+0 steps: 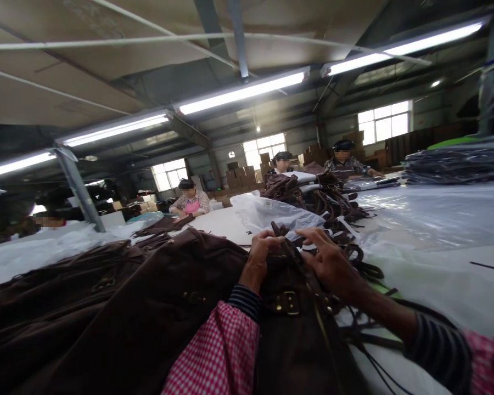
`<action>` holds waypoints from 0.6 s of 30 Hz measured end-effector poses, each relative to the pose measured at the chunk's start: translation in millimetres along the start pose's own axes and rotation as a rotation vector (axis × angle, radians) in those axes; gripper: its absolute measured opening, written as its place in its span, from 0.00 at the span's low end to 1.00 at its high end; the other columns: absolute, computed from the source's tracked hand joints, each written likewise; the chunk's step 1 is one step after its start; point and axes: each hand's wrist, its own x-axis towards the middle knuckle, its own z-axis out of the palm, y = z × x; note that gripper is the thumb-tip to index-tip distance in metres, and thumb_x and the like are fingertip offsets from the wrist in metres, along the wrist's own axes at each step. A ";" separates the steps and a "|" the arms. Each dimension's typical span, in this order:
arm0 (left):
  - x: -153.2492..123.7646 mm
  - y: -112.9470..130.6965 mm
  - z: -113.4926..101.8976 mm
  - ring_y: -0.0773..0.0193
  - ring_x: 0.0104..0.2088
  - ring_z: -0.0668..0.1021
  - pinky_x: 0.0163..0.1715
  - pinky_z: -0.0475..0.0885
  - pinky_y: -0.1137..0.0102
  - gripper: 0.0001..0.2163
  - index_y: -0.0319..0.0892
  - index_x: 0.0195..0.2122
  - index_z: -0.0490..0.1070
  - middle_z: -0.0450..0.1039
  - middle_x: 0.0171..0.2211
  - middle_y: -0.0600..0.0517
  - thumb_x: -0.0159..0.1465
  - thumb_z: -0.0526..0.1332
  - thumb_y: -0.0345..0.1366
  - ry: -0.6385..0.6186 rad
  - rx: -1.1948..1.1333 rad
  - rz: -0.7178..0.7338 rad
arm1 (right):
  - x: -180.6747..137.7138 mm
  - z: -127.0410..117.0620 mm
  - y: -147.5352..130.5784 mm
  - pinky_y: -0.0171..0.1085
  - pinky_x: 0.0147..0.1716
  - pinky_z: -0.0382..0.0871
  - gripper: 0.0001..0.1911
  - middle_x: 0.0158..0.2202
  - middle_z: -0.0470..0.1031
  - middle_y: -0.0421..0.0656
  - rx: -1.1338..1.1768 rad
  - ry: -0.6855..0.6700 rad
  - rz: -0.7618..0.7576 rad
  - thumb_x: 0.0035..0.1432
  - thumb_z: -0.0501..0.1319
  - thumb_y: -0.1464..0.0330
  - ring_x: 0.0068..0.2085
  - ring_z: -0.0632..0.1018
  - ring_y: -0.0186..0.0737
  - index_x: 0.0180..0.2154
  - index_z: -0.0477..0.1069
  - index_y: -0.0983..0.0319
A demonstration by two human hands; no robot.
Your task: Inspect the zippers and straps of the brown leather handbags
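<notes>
A dark brown leather bag (296, 340) with brass-coloured hardware lies below my hands. Its buckle (290, 303) shows between my forearms. My left hand (260, 258) is closed on the bag's upper end, beside a narrow strap-like piece (290, 247) that sticks up past the fingers. Just right of this piece is my right hand (329, 263), its index finger stretched out and apart from the others. Its lower fingers are close to the bag's edge; whether they touch it is hard to see. Another large brown leather bag (160, 296) lies to the left.
Clear plastic wrap (271, 211) and a heap of brown bags and straps (313, 189) lie beyond my hands. Thin dark cords (374, 356) trail at the right. A stack of plastic-wrapped goods (456, 162) stands far right. Several people, one in a patterned sleeve (201, 203), sit across the table.
</notes>
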 end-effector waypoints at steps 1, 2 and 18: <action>-0.1 0.9 0.3 0.67 0.21 0.74 0.26 0.69 0.72 0.18 0.39 0.26 0.71 0.73 0.21 0.53 0.45 0.75 0.45 -0.012 -0.014 0.001 | 17.0 2.0 4.9 0.44 0.46 0.73 0.23 0.54 0.69 0.46 -0.010 0.009 0.021 0.62 0.57 0.72 0.46 0.77 0.43 0.58 0.66 0.57; 0.1 1.1 0.7 0.67 0.21 0.74 0.26 0.69 0.72 0.19 0.39 0.27 0.72 0.73 0.21 0.53 0.47 0.73 0.49 -0.018 -0.024 0.004 | 32.2 5.2 9.0 0.43 0.44 0.73 0.22 0.52 0.71 0.46 -0.012 -0.010 0.032 0.60 0.58 0.72 0.43 0.77 0.42 0.56 0.67 0.57; 9.0 2.0 13.1 0.73 0.20 0.64 0.22 0.61 0.77 0.17 0.40 0.24 0.66 0.63 0.19 0.59 0.57 0.69 0.47 0.126 -0.022 0.211 | 81.4 25.2 17.7 0.33 0.30 0.65 0.07 0.31 0.75 0.42 -0.015 -0.250 0.066 0.60 0.58 0.66 0.31 0.74 0.37 0.37 0.70 0.64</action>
